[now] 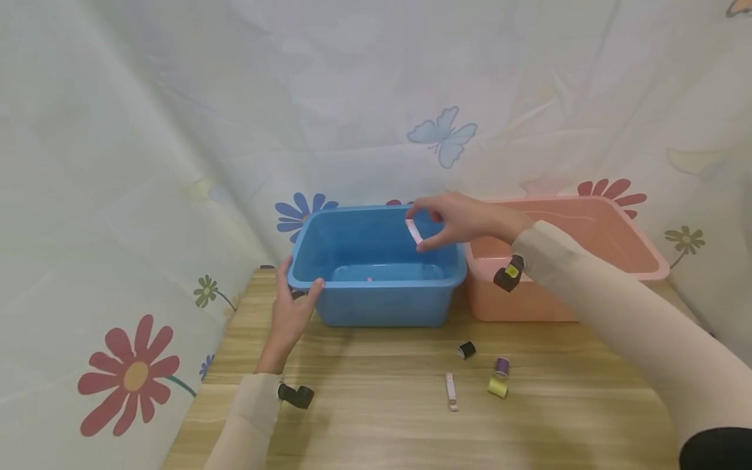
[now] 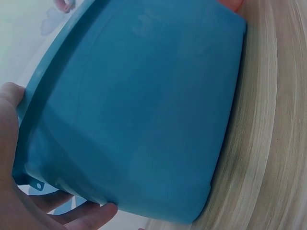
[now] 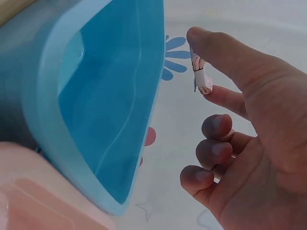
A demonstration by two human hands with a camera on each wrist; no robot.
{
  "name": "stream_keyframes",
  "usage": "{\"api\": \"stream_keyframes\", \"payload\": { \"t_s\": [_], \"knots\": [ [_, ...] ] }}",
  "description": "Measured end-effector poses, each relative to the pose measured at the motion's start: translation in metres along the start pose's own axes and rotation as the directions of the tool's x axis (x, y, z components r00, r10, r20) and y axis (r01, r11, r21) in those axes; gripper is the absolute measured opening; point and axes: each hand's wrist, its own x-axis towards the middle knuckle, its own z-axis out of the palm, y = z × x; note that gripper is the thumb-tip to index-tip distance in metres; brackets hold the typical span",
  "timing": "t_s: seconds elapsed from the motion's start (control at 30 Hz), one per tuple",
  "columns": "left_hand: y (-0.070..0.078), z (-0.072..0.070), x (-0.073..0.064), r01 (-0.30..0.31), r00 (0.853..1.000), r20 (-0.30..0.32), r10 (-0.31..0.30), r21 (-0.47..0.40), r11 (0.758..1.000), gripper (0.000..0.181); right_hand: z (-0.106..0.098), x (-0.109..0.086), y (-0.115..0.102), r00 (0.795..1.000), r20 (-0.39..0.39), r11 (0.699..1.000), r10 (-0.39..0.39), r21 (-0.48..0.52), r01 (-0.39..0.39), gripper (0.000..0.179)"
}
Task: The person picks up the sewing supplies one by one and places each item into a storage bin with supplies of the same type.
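Observation:
My right hand [image 1: 455, 217] is raised over the right part of a blue plastic bin [image 1: 382, 303]. Between thumb and index finger it pinches a small pale pink skein of thread [image 1: 414, 232]. In the right wrist view a white paper band wraps the skein [image 3: 201, 79], and the other fingers are curled loosely apart from it. At the bin's front left corner, my left hand [image 1: 290, 316] grips the rim; in the left wrist view its thumb lies over the rim [image 2: 53, 72] and its fingers reach around the side. A tiny pink bit [image 1: 369, 279] shows inside the bin.
A pink plastic bin [image 1: 517, 303] stands against the blue one on the right. On the wooden table [image 1: 364, 405] lie another banded skein [image 1: 451, 391], a black spool [image 1: 467, 350], a purple spool [image 1: 502, 367] and a yellow spool [image 1: 497, 388]. A flowered curtain [image 1: 352, 98] hangs behind.

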Motion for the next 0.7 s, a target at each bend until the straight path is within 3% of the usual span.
{"api": "stream_keyframes", "payload": {
  "t_s": [0.7],
  "knots": [
    [0.008,-0.001,-0.002,0.034,0.999,0.007,-0.034,0.001,0.999,0.086,0.018,0.058,0.006,0.996,0.084,0.998,0.043,0.046,-0.047,0.063]
  ]
}}
